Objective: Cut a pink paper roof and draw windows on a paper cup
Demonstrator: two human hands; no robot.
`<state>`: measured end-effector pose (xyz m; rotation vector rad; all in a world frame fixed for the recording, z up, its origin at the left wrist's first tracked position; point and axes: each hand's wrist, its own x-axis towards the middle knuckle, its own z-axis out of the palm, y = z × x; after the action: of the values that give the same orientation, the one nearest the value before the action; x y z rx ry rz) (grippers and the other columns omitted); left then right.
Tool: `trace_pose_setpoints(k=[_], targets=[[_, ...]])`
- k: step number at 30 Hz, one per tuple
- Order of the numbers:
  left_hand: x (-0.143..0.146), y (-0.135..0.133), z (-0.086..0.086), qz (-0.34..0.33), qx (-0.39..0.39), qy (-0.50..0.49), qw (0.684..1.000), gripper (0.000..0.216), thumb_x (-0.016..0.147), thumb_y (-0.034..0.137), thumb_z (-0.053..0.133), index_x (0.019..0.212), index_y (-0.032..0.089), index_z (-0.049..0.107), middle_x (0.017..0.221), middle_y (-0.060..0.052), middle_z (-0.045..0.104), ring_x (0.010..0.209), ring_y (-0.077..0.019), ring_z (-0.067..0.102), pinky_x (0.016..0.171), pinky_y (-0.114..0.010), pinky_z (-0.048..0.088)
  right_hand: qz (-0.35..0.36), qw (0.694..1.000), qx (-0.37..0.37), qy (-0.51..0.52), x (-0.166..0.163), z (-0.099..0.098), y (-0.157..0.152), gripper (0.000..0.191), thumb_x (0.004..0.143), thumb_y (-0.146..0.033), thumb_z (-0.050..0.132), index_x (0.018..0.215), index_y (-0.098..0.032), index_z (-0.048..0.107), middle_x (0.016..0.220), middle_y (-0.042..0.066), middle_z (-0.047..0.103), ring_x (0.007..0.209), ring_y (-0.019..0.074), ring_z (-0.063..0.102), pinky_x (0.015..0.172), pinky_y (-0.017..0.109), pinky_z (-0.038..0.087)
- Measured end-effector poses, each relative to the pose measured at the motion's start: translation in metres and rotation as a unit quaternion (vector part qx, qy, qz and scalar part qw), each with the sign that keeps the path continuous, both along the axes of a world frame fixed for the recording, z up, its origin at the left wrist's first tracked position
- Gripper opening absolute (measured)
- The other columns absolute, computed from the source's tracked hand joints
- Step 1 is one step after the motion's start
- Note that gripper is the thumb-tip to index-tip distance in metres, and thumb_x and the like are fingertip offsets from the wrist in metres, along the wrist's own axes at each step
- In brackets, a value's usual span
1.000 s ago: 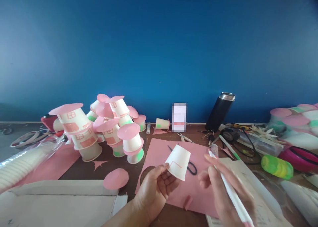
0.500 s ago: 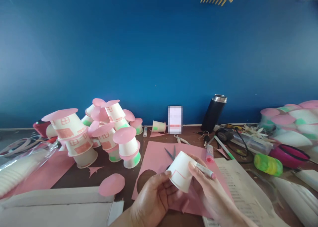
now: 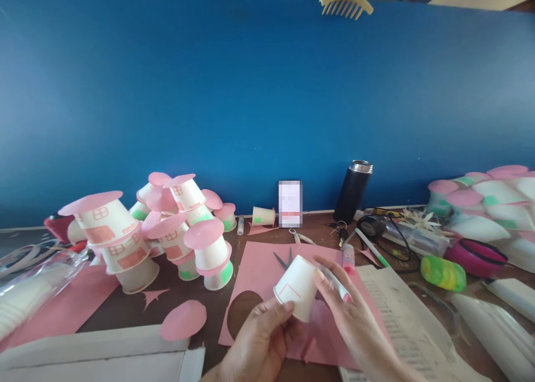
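Note:
A white paper cup (image 3: 297, 281) with a pink angled line on its side is tilted in my left hand (image 3: 263, 334), thumb pressed near the rim and fingers beneath. Beside the cup, my right hand (image 3: 353, 320) is closed on a marker (image 3: 337, 284), whose pink end points toward me. Behind the cup, scissors (image 3: 283, 259) lie on a pink sheet (image 3: 259, 265) with a round hole cut in it. A pink paper disc (image 3: 184, 319) rests to the left.
Stacked cups with pink paper tops (image 3: 209, 248) stand at left, near a bag of cups (image 3: 29, 304). A black bottle (image 3: 353, 192) leans by the blue wall. Printed paper (image 3: 409, 315), a yellow-green container (image 3: 443, 273) and more stacked cups (image 3: 489, 198) are at right.
My left thumb has slid lower along the cup's rim, and the cup has turned slightly. My right fingers have lifted off the cup's side with the marker. The view has shifted a little.

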<state>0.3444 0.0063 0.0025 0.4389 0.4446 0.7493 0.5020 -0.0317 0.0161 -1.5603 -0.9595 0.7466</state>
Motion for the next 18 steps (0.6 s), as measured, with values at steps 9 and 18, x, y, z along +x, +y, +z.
trace_pose_setpoints(k=[9, 18], targets=[[0.001, 0.004, -0.002, 0.098, -0.056, 0.036, 0.993, 0.005, 0.072, 0.011, 0.073, 0.075, 0.01, 0.07, 0.08, -0.008, 0.07, 0.071, -0.0136, 0.063, 0.067, -0.024, 0.053, -0.003, 0.966, 0.149, -0.21, 0.0, 0.01, -0.025, 0.044, 0.096, -0.039, 0.04, 0.138, -0.027, 0.042, 0.087, 0.004, 0.066, 0.075, 0.0196, 0.064, 0.073, 0.033, 0.055], [-0.001, 0.005, -0.005, 0.094, -0.022, 0.055, 0.994, 0.009, 0.073, 0.017, 0.073, 0.076, 0.009, 0.071, 0.072, -0.006, 0.067, 0.065, -0.0112, 0.06, 0.063, -0.022, 0.052, 0.091, 0.941, 0.178, -0.274, -0.004, 0.01, -0.026, 0.018, 0.091, -0.026, 0.053, 0.108, -0.028, 0.059, 0.087, 0.0, 0.065, 0.064, 0.0117, 0.064, 0.062, 0.021, 0.053]])
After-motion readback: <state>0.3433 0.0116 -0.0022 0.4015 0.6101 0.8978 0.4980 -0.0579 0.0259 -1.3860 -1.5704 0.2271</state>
